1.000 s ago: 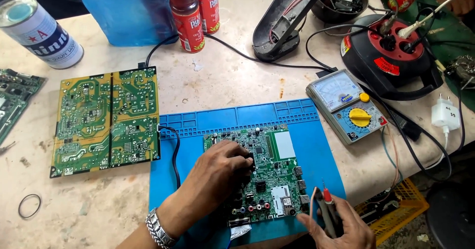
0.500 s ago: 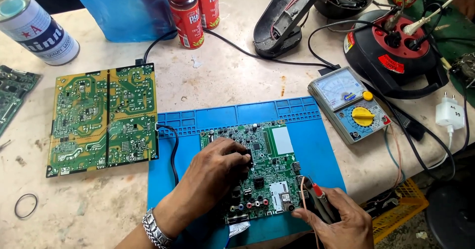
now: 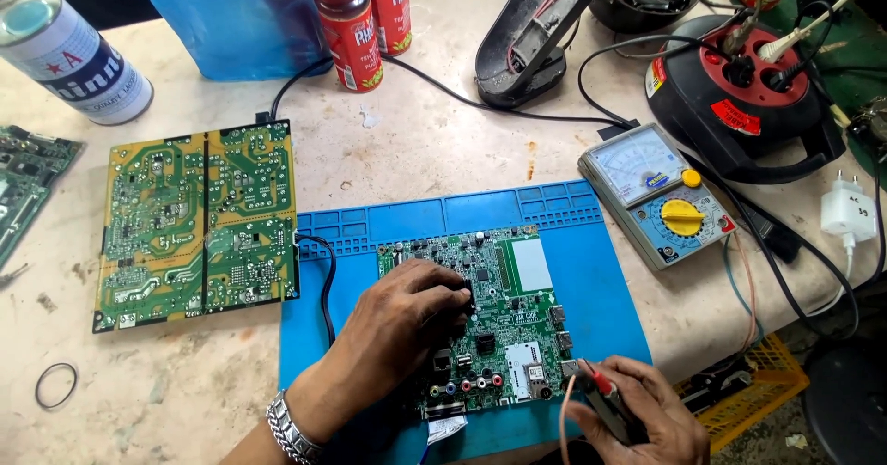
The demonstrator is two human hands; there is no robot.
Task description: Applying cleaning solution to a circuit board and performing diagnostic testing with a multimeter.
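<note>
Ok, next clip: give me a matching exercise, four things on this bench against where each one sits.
Things:
1. small circuit board
2. large green circuit board
3. analog multimeter
4. rubber ring

Places:
A. bare table, near left corner
B. on the blue mat, under the left hand
C. just right of the mat's far corner
D. bare table, left of the mat

Pairs: 1-B, 2-D, 3-C, 4-A

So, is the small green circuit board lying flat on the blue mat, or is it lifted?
Flat. The small green circuit board rests level on the blue mat, with the left hand pressing on it; no edge looks raised.
</note>
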